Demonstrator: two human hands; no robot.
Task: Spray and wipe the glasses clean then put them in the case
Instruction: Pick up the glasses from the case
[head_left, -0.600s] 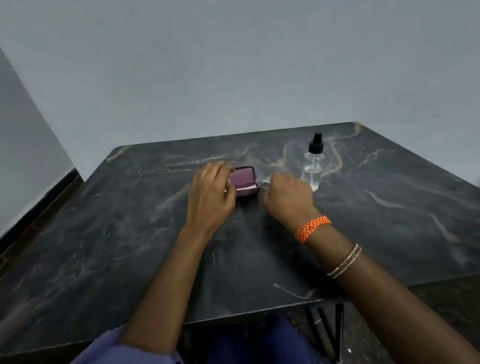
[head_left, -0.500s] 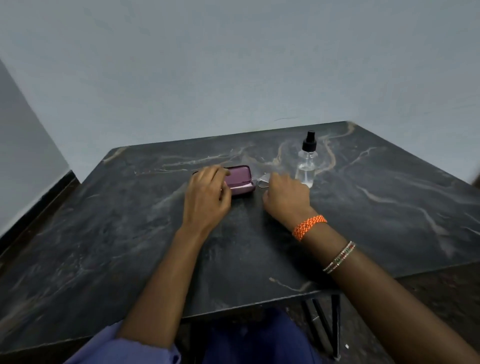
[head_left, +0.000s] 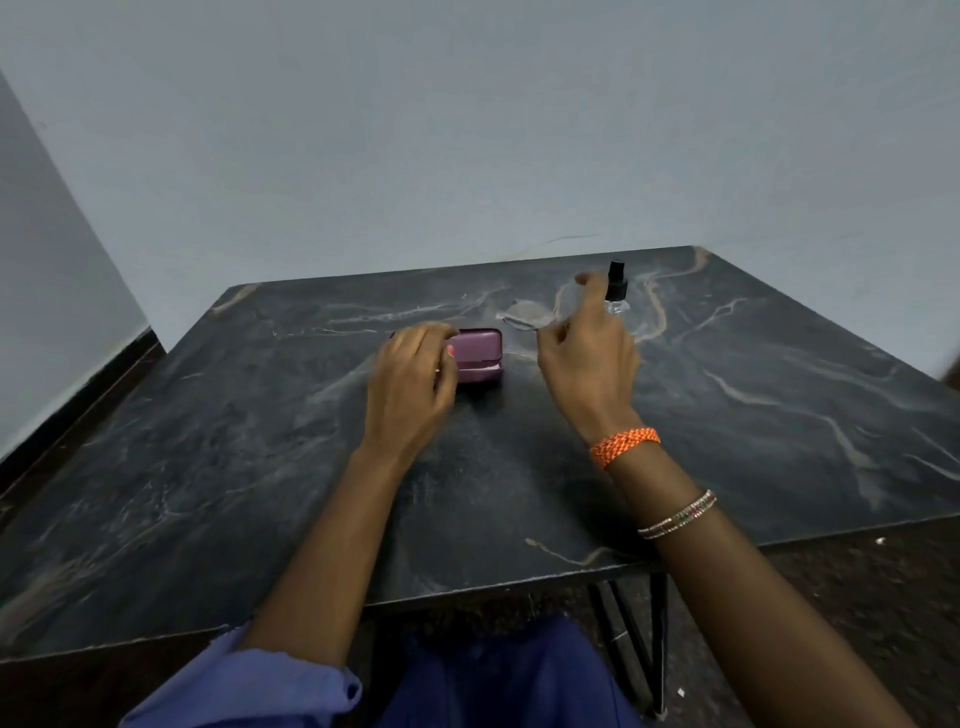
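A purple glasses case (head_left: 477, 357) lies on the dark marble table (head_left: 249, 467), its lid slightly ajar. My left hand (head_left: 410, 387) grips the case's left end, thumb on the front. My right hand (head_left: 589, 358) is raised to the right of the case and pinches the glasses (head_left: 524, 318), whose clear lens shows blurred to the left of my fingers. The rest of the frame is hidden by that hand. A clear spray bottle with a black nozzle (head_left: 617, 288) stands just behind my right fingers, its body mostly covered.
The table's near edge (head_left: 467, 592) runs above my lap, with black metal legs (head_left: 657, 644) below right. A grey wall stands right behind the table's far edge. My right wrist wears an orange band (head_left: 623, 444) and thin bangles.
My right hand has lifted off the table and moved back toward the bottle, taking the glasses up with it. My left hand stays on the case.
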